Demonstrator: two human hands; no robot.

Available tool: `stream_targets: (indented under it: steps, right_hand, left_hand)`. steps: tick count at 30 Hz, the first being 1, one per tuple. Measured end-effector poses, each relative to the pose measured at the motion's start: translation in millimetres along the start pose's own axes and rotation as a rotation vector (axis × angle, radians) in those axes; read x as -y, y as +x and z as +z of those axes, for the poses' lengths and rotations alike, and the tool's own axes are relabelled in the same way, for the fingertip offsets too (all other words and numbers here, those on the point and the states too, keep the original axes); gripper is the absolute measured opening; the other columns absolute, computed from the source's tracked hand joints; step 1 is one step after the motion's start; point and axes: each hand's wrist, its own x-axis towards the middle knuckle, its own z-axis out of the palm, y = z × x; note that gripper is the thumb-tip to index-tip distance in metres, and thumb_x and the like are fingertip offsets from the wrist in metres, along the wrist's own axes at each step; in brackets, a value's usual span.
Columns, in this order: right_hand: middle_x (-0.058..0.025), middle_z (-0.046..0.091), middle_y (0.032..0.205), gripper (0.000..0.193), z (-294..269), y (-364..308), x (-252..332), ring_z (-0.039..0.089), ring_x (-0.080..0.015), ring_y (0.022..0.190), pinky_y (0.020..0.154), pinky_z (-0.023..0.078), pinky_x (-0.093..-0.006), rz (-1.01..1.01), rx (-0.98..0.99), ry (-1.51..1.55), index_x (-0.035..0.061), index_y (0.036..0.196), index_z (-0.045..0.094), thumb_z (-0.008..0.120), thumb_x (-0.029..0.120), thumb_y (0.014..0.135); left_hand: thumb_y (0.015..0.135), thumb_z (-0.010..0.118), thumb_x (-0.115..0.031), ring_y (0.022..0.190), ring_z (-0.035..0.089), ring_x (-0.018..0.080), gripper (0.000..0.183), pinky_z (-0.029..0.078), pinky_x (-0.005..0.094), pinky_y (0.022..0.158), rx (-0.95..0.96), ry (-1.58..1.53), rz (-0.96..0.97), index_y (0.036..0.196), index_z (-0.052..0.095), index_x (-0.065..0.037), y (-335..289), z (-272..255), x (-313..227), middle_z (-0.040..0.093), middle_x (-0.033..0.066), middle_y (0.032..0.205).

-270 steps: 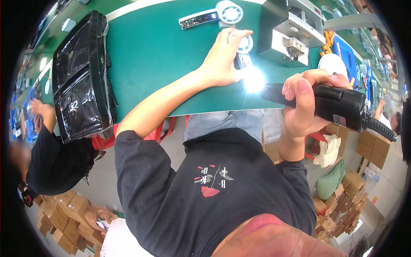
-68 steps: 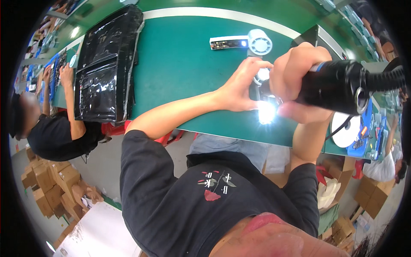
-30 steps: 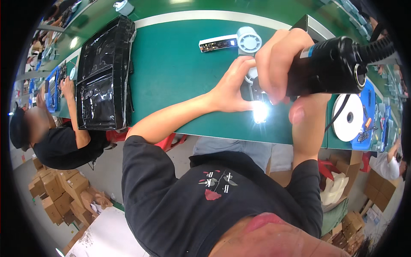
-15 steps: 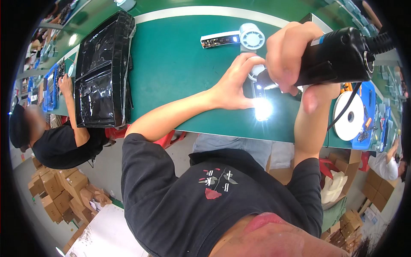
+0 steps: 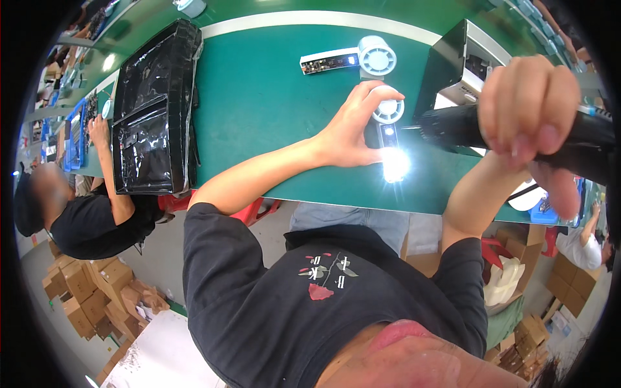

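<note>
My left hand (image 5: 349, 132) is closed round a small white handheld fan (image 5: 389, 112) on the green bench. Its round grille faces up, its handle shows a circuit strip, and a glaring white light shines at the handle's lower end. In my right hand (image 5: 529, 107) is a black electric screwdriver (image 5: 453, 126), held level with its thin bit pointing left. The bit's tip is just right of the fan's handle, apart from it as far as I can tell. Beyond my left hand lies a second white fan (image 5: 378, 59), its handle also baring a circuit board.
A black tray wrapped in shiny plastic (image 5: 155, 110) stands at the left. A black open box (image 5: 446, 61) is behind the screwdriver. At the right are a white reel (image 5: 525, 195) and a blue bin (image 5: 544, 212), partly hidden. Another person (image 5: 90, 216) works at the far left.
My right hand has drawn the screwdriver rightward off the fan, uncovering its grille, handle and the black box. My left hand has barely moved.
</note>
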Motion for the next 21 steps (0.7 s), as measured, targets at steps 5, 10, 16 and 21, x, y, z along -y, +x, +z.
stream_targets:
  steps: [5, 10, 16, 21]
  right_hand:
    - [-0.0057, 0.060, 0.108, 0.042, 28, -47, 55, 0.057, -0.0112, 0.075, 0.076, 0.046, -0.0299, -0.192, -0.542, -0.114, 0.0048, 0.120, 0.059, 0.076, 0.035, 0.097]
    - [-0.0145, 0.060, 0.103, 0.025, 65, -58, 89, 0.055, -0.0186, 0.075, 0.078, 0.043, -0.0387, -0.500, -1.210, -0.335, -0.0026, 0.110, 0.062, 0.066, 0.019, 0.099]
    - [-0.0140, 0.064, 0.094, 0.015, 71, -64, 97, 0.056, -0.0200, 0.074, 0.078, 0.044, -0.0402, -0.791, -1.648, -0.565, -0.0008, 0.098, 0.063, 0.067, 0.014, 0.096]
    - [-0.0115, 0.062, 0.090, 0.017, 74, -79, 104, 0.054, -0.0186, 0.071, 0.075, 0.043, -0.0374, -0.835, -1.685, -0.582, -0.0002, 0.094, 0.064, 0.066, 0.016, 0.095]
  left_hand:
    - [0.064, 0.096, -0.022, 0.139, 0.048, 0.0455, 0.086, 0.042, 0.0530, 0.115, -0.054, 0.181, 0.128, 0.140, 0.058, -0.007, 2, 1, -24, 0.047, 0.0260, 0.148]
    - [0.064, 0.093, -0.016, 0.134, 0.049, 0.0477, 0.077, 0.042, 0.0598, 0.111, -0.133, 0.163, 0.236, 0.134, 0.061, -0.008, 2, 17, -63, 0.049, 0.0261, 0.144]
    - [0.066, 0.087, -0.003, 0.128, 0.053, 0.0469, 0.078, 0.048, 0.0567, 0.104, -0.092, 0.468, 0.550, 0.135, 0.052, -0.011, 60, -9, -83, 0.053, 0.0247, 0.134]
    - [0.068, 0.080, -0.004, 0.122, 0.060, 0.0375, 0.065, 0.055, 0.0450, 0.099, -0.197, 0.805, 0.361, 0.130, 0.060, -0.006, 215, -77, -83, 0.062, 0.0164, 0.126]
